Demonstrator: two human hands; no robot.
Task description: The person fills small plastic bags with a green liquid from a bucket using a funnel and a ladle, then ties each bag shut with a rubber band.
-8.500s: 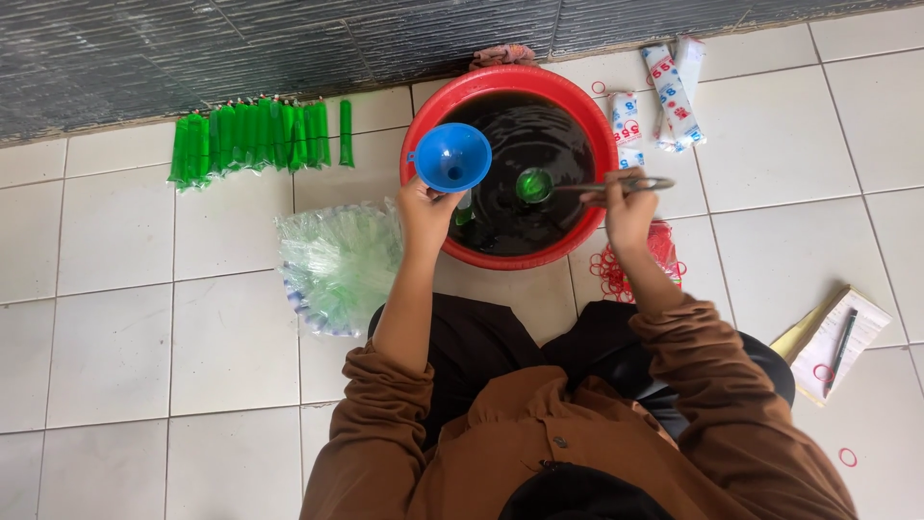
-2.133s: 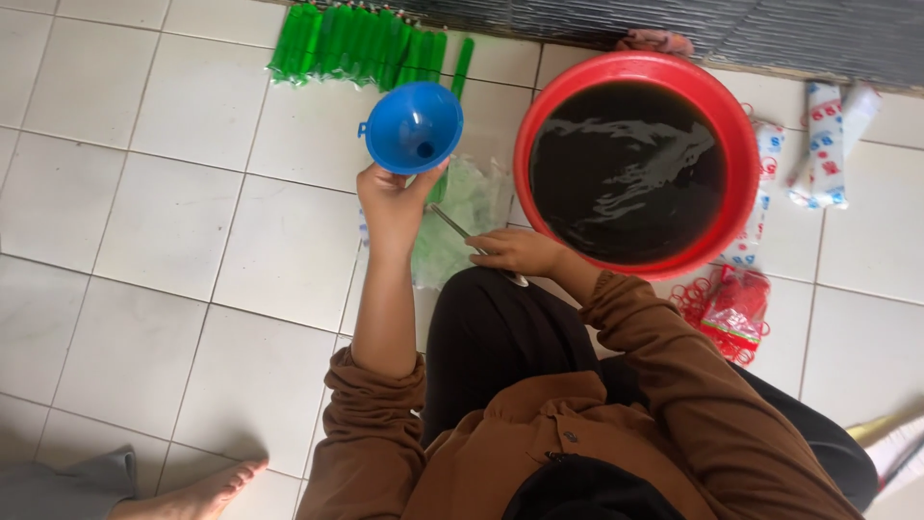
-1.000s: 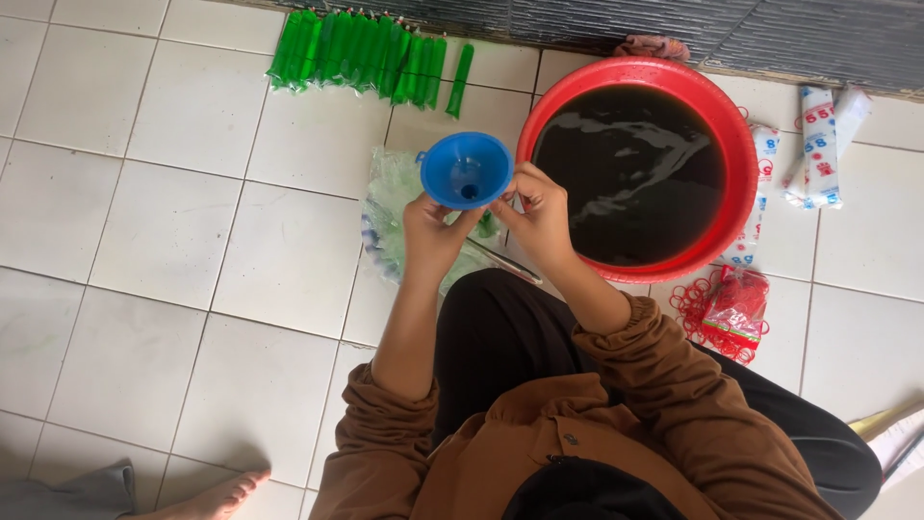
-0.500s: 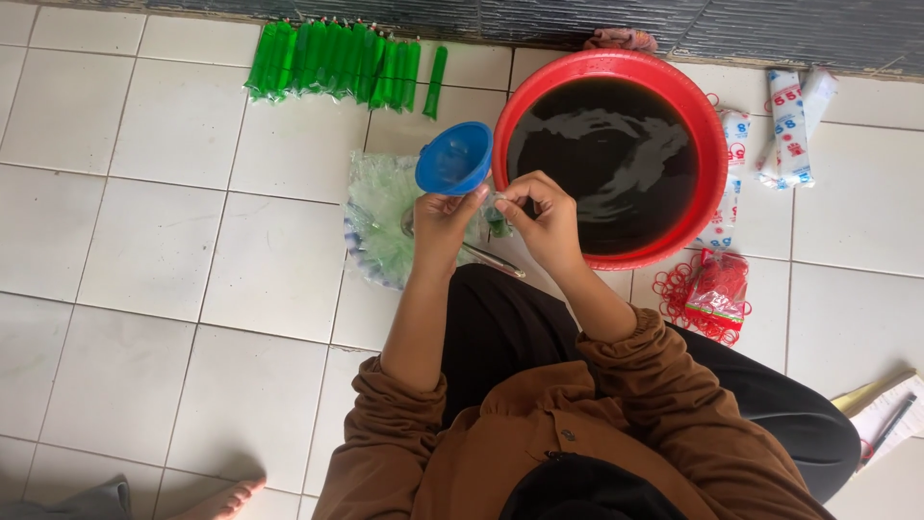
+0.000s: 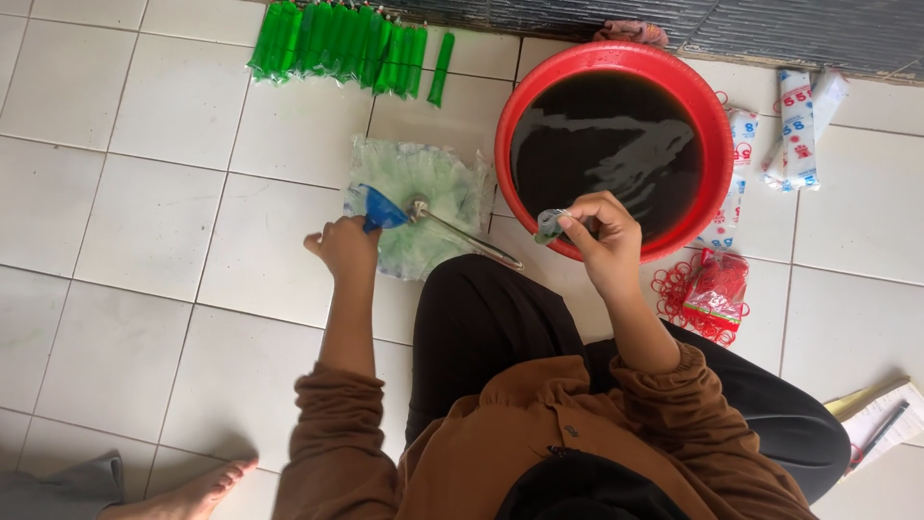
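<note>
My left hand point(image 5: 342, 247) grips a blue funnel point(image 5: 381, 208) and rests it on its side on a pile of clear plastic bags point(image 5: 433, 183) lying on the tiled floor. A metal spoon point(image 5: 462, 236) lies across the pile, right of the funnel. My right hand point(image 5: 599, 239) pinches a small greenish-grey plastic bag point(image 5: 550, 224) just above the near rim of a red basin point(image 5: 714, 135). The basin holds dark liquid point(image 5: 606, 149). How full the small bag is cannot be made out.
A row of several green filled tubes point(image 5: 337, 40) lies by the grey wall. White printed packets point(image 5: 799, 125) and a packet of red rubber bands point(image 5: 717, 294) lie right of the basin. A notebook with a pen point(image 5: 881, 429) sits far right. Someone's bare foot point(image 5: 197, 491) shows at bottom left.
My left hand has lowered the blue funnel from beside the basin onto the bag pile. My right hand has moved apart from it, toward the basin's rim, pinching the small bag.
</note>
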